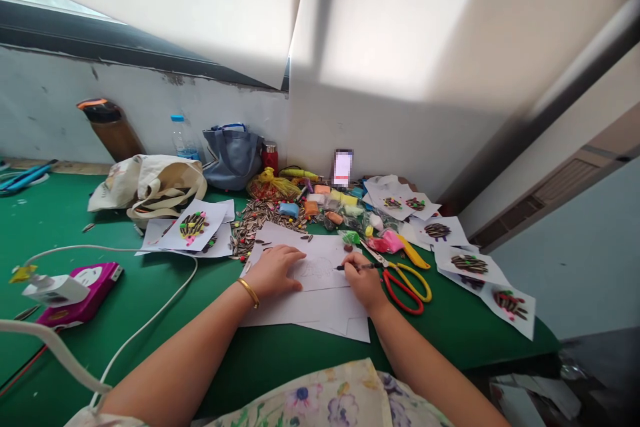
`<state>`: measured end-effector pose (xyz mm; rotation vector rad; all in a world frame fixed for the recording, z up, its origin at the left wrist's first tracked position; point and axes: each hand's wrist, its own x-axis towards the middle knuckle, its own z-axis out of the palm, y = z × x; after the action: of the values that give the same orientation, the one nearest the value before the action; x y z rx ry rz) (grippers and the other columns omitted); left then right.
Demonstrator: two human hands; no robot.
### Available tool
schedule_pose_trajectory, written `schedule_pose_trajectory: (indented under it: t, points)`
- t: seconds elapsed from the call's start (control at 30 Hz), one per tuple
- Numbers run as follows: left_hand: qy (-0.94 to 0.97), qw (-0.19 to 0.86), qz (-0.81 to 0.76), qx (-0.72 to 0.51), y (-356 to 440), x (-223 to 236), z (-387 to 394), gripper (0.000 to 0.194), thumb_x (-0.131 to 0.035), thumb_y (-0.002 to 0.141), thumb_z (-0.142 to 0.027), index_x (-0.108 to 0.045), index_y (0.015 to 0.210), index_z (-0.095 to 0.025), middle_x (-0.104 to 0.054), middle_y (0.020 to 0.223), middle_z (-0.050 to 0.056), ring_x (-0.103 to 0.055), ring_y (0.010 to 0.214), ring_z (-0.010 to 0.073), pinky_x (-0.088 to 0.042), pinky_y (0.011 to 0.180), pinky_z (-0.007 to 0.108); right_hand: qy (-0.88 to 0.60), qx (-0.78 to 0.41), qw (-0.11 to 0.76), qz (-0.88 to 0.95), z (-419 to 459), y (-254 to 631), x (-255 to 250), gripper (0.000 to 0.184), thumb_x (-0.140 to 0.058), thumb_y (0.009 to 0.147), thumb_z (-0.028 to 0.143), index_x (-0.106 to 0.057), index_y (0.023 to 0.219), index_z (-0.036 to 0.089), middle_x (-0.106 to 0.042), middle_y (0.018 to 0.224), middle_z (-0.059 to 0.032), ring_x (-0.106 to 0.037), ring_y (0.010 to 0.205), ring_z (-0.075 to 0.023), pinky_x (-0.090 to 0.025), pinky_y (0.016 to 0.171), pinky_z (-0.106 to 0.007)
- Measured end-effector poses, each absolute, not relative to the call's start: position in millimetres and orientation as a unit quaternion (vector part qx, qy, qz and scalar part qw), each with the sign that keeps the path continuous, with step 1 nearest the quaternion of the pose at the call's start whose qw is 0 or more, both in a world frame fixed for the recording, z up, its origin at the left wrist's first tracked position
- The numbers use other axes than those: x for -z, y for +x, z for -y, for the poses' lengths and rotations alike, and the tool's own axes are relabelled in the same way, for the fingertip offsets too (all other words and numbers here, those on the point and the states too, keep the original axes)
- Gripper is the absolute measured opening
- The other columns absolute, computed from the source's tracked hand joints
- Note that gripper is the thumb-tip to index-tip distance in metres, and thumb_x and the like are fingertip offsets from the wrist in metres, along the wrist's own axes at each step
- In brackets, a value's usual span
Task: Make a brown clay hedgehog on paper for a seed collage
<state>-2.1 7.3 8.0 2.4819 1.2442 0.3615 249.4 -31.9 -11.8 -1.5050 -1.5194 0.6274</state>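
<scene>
Black pen (369,266), tip leftward, axis sideways

There were two bare hands, one left hand (273,271) and one right hand (364,281), with one slim black pen (369,266), one gold metal bangle (249,293) and one pair of metal scissors (383,261) with two looped handles, red and yellow. At least seven white paper sheets (446,257) bore designs, while loose striped seeds (270,211) were too many to count. Bags numbered two, one cream canvas bag (135,180) and one blue-grey fabric bag (233,155); bottles also numbered two, one dark-lidded brown bottle (115,135) and one blue-capped clear plastic bottle (185,146); single items included one red cylindrical flask (270,157) and one upright bright-screened phone (342,170)
</scene>
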Motion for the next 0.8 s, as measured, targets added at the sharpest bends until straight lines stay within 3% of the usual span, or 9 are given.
schedule_pose_trajectory:
  t: [0.13, 0.3, 0.43, 0.63, 0.8]
  points:
    - [0.865, 0.183, -0.442, -0.155, -2, -9, -9, 0.070, -0.081, 0.065, -0.045, -0.060, 0.129, -0.025, -0.060, 0.132, 0.009, -0.052, 0.124, 0.0307, -0.039, 0.106, 0.044, -0.596, -0.252, 0.447, 0.617, 31, 251, 12, 0.014, -0.046, 0.080, 0.028, -0.058, 0.076, 0.022, -0.058, 0.066, 0.0004, -0.052, 0.060, -0.0180, -0.040, 0.058, -0.029]
    - [0.778, 0.260, -0.478, -0.314, -5, -11, -15, 0.038, -0.057, 0.087, -0.040, -0.062, 0.120, -0.021, -0.064, 0.120, 0.008, -0.062, 0.106, 0.0224, -0.052, 0.091, 0.037, -0.583, -0.247, 0.458, 0.624, 31, 254, 14, 0.016, -0.047, 0.084, 0.030, -0.059, 0.084, 0.021, -0.060, 0.071, -0.0008, -0.056, 0.067, -0.0191, -0.043, 0.064, -0.030]
    - [0.730, 0.234, -0.516, -0.382, -12, -15, -22, 0.025, -0.052, 0.089, -0.035, -0.067, 0.103, -0.019, -0.066, 0.101, 0.007, -0.063, 0.093, 0.0203, -0.053, 0.085, 0.035, -0.586, -0.230, 0.455, 0.630, 31, 254, 14, 0.018, -0.047, 0.086, 0.032, -0.060, 0.087, 0.020, -0.064, 0.078, -0.0028, -0.058, 0.074, -0.0204, -0.045, 0.071, -0.032]
    - [0.789, 0.083, -0.566, -0.226, -17, -18, -20, 0.017, -0.070, 0.077, -0.034, -0.072, 0.088, -0.021, -0.062, 0.094, 0.007, -0.060, 0.092, 0.0255, -0.047, 0.087, 0.040, -0.588, -0.227, 0.449, 0.634, 31, 253, 13, 0.018, -0.046, 0.087, 0.033, -0.059, 0.086, 0.020, -0.065, 0.080, -0.0032, -0.059, 0.075, -0.0210, -0.045, 0.073, -0.032]
    - [0.799, 0.033, -0.583, -0.146, -11, -17, -11, 0.020, -0.066, 0.080, -0.037, -0.073, 0.094, -0.024, -0.065, 0.098, 0.008, -0.059, 0.098, 0.0301, -0.043, 0.088, 0.044, -0.587, -0.230, 0.449, 0.634, 31, 252, 13, 0.018, -0.047, 0.087, 0.033, -0.059, 0.088, 0.020, -0.065, 0.082, -0.0033, -0.059, 0.075, -0.0205, -0.045, 0.073, -0.032]
